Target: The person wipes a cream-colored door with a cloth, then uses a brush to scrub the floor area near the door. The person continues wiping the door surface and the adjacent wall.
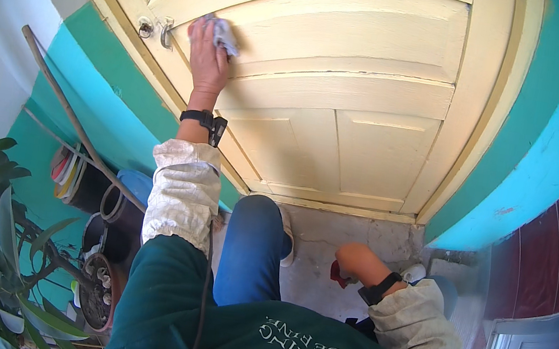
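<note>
My left hand (208, 62) presses a crumpled grey cloth (225, 37) against the upper panel of a cream wooden door (334, 35), just right of its metal pull handle (166, 33). Lower right, my right hand (355, 265) hangs above the floor near my legs, its back towards the camera. A dark red, cloth-like item (337, 275) shows at its far side; the fingers around it are mostly hidden. Both wrists carry black straps, and pale sleeve covers lie over the forearms.
A long wooden stick (64, 99) leans at the left, beside black buckets (126, 221) and a leafy potted plant (97, 304). A round keyhole fitting (145, 27) sits left of the handle. Turquoise and green walls flank the door frame (477, 123). Concrete floor (316, 257) lies below.
</note>
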Demonstrator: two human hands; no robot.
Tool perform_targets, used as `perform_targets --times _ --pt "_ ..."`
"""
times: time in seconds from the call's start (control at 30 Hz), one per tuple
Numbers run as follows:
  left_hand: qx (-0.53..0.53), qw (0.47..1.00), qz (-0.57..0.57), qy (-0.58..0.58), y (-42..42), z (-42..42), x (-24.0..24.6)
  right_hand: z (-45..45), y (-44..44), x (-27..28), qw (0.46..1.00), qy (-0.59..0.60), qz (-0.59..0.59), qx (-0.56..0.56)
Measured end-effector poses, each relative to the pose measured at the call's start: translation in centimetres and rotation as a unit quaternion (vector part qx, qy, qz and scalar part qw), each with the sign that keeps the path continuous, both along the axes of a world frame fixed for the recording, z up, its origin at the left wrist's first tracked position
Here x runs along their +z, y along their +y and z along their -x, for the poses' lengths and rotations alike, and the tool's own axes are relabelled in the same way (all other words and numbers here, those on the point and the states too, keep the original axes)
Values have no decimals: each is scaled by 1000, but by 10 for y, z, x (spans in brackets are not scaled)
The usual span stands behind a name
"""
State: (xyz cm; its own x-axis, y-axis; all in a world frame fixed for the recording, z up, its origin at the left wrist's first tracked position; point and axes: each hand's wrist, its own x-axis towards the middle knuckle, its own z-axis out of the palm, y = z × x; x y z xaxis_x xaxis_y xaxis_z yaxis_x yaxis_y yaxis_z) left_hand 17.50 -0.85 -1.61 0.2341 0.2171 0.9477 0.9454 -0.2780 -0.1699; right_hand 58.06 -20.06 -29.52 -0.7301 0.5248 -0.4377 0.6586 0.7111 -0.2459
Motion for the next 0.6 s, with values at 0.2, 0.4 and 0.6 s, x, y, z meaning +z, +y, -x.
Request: perform_targets --times 0.2,0.4,0.6 --pt "48 989 -9 -139 5 41 -15 4 -1 -11 1000 -3 -3 2" --pt "8 970 -42 -238 24 28 -31 6 -4 -11 1000 -4 11 -4" --pt "43 921 -29 -387 32 -5 -77 9 -8 -7 1000 9 -2 5"
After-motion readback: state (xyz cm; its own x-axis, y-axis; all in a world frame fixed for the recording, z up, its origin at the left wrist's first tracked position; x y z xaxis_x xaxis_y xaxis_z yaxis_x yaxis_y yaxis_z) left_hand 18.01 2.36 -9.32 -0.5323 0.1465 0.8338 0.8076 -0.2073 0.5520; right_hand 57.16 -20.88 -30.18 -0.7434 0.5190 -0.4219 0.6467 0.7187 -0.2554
